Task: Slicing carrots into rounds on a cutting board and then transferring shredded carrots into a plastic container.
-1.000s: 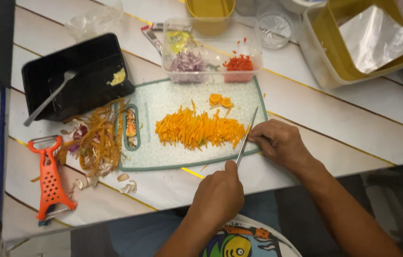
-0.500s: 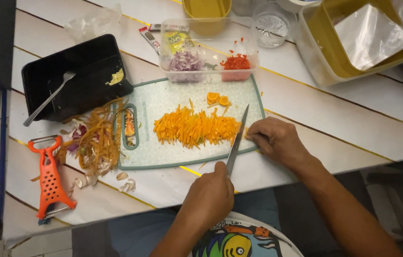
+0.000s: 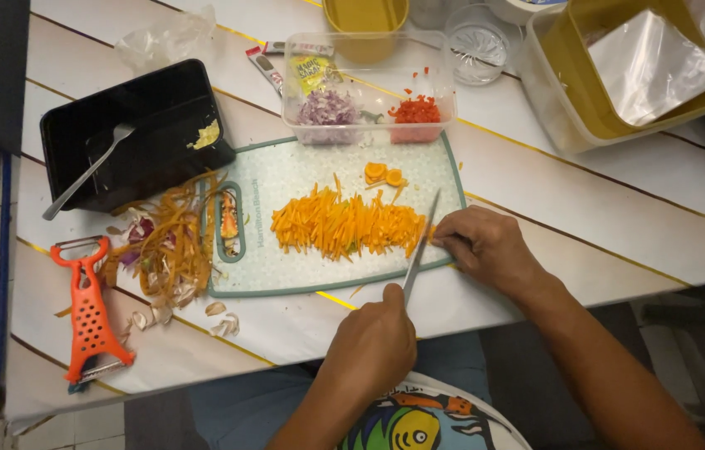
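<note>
At the far left, near the table's [image 3: 619, 208] front edge, an orange peeler [image 3: 88, 312] lies flat with bare tabletop around it; above it a black rectangular tray [image 3: 165, 117] holds a metal fork [image 3: 86, 171] whose handle sticks out over the tray's lower left corner. Between tray and board a heap of carrot peelings [image 3: 171, 246] and a few garlic skins [image 3: 221, 315] crowd the cutting board's [image 3: 286, 271] left edge, spilling over its handle slot. The pale speckled cutting board carries a pile of julienned carrot sticks [image 3: 342, 225] across its middle, with two carrot rounds [image 3: 384, 175] just above the pile. The left hand [image 3: 369, 346] sits below the board's front edge, clenched around the handle of a kitchen knife [image 3: 421, 246] whose blade slants up and right, its tip at the right end of the carrot pile. The right hand [image 3: 490, 246] rests on the board's right corner, fingers curled down beside the blade against the end of the sticks, grasping nothing that can be made out. Touching the board's back edge is a clear divided container [image 3: 369, 87] with chopped purple onion and chopped red pepper, so there is no free room behind the board. Right of the hand the striped tabletop lies open to the front edge; further back stand a glass [image 3: 475, 43] and a yellow tub [image 3: 619, 117] holding a foil sheet
</note>
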